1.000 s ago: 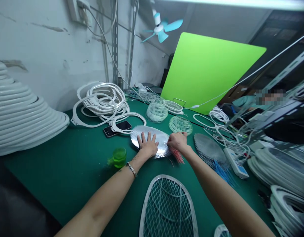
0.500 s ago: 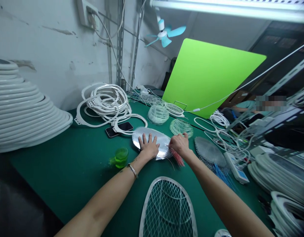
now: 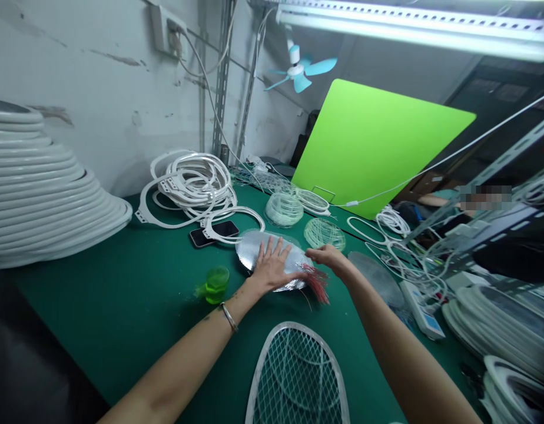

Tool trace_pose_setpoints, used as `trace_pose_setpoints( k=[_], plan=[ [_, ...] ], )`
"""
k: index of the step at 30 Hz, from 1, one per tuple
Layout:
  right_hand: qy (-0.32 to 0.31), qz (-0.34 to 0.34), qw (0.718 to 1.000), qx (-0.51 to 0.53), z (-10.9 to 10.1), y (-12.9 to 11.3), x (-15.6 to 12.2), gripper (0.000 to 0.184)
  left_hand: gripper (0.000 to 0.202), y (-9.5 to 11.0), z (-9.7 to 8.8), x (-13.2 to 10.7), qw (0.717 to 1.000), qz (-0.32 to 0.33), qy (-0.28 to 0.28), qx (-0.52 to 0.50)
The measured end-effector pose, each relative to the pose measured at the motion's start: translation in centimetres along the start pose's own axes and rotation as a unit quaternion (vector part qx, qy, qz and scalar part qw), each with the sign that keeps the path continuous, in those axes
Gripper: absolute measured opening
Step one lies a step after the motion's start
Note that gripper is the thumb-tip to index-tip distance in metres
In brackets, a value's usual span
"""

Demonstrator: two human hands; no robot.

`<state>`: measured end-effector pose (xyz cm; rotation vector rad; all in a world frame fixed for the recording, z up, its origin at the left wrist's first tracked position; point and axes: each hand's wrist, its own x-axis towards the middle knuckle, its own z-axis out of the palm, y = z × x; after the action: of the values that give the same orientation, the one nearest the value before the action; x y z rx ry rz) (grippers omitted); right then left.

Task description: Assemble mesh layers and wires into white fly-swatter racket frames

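Note:
My left hand [image 3: 274, 270] lies flat with spread fingers on a stack of oval silver mesh sheets [image 3: 249, 249]. Past the stack's right edge is my right hand [image 3: 328, 259], its fingers drawn together toward the mesh. Whatever those fingertips pinch, if anything, is hidden. Below them, a bundle of thin red wires [image 3: 317, 285] sticks out from the stack's right end. Closer to me lies a white-rimmed oval frame with netting [image 3: 298, 377]. Left of my left hand stands a green cup-like container [image 3: 217, 285].
White racket-shaped frames [image 3: 188, 182] are piled at the back left, near a phone [image 3: 225, 228]. A tall stack of white frames [image 3: 46, 194] rises at far left. Wire coils [image 3: 284, 209], grey mesh sheets [image 3: 373, 271] and a power strip [image 3: 424, 312] lie beyond and right.
My left hand has shifted slightly right and nearer on the mesh. My right hand has risen off the red wires to the mesh edge, fingers now pointing left. The view tilts up slightly.

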<state>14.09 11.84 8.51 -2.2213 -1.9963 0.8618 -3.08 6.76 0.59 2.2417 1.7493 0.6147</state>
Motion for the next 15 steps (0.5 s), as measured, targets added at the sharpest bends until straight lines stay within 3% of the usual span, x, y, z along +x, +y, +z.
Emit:
trace_pose_setpoints(
  k=[2,5,7,8,10,12,15],
  plan=[
    [-0.014,-0.002,0.997,0.077,-0.5,0.0,-1.1,0.037,0.061,0.2,-0.4,-0.4,0.998,0.045,0.040,0.022],
    [-0.060,-0.014,0.979,0.192,-1.6,0.6,-4.5,0.062,0.044,0.7,-1.9,-1.0,0.995,0.044,0.079,0.035],
    [-0.122,-0.033,0.939,0.320,-1.7,1.7,-8.1,0.081,0.046,1.2,-3.4,-1.6,0.990,0.082,0.109,0.041],
    [-0.143,-0.040,0.905,0.398,-1.3,2.4,-10.3,0.084,0.045,1.5,-4.3,-2.1,0.983,0.134,0.122,0.042],
    [-0.135,-0.034,0.831,0.539,0.7,3.8,-15.1,0.071,0.043,2.0,-5.9,-3.6,0.949,0.285,0.125,0.041],
    [-0.057,0.010,0.796,0.603,4.3,4.9,-20.3,0.055,0.040,2.4,-6.9,-6.0,0.897,0.432,0.091,0.037],
    [0.019,0.127,0.746,0.654,11.5,5.9,-27.2,0.067,0.045,2.3,-6.6,-11.1,0.846,0.531,-0.004,0.056]
  ],
)
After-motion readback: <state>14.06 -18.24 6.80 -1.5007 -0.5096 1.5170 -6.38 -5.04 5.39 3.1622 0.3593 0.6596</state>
